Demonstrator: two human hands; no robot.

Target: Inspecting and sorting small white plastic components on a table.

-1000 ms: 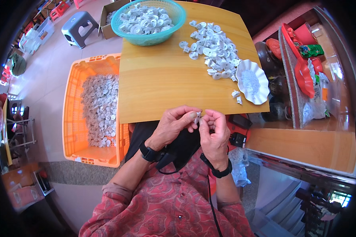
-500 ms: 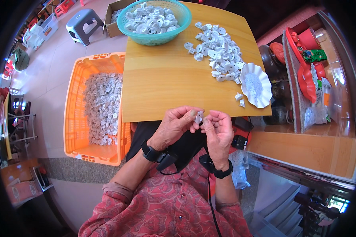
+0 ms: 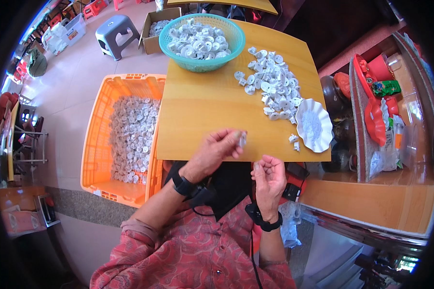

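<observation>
My left hand (image 3: 217, 151) pinches a small white plastic part (image 3: 242, 139) between thumb and fingers, just above the front edge of the wooden table (image 3: 197, 115). Lower and to the right, my right hand (image 3: 269, 180) is held palm up with its fingers curled and the thumb against them; anything in that pinch is too small to make out. A heap of similar white parts (image 3: 275, 82) lies on the table's right side. Beside it stands a white wavy-rimmed dish (image 3: 327, 131) holding tiny pale pieces (image 3: 311, 126). A few loose parts (image 3: 294, 139) sit near the dish.
A turquoise basket (image 3: 202, 65) full of white parts stands at the table's far left. Left of the table, an orange crate (image 3: 94, 164) holds many more. Behind are a grey stool (image 3: 115, 31) and a cardboard box (image 3: 152, 45). Shelves with red trays (image 3: 375, 120) stand at right.
My hands have come apart. The left has moved the white part forward over the table edge; the right has dropped back a little. The view has shifted slightly.
</observation>
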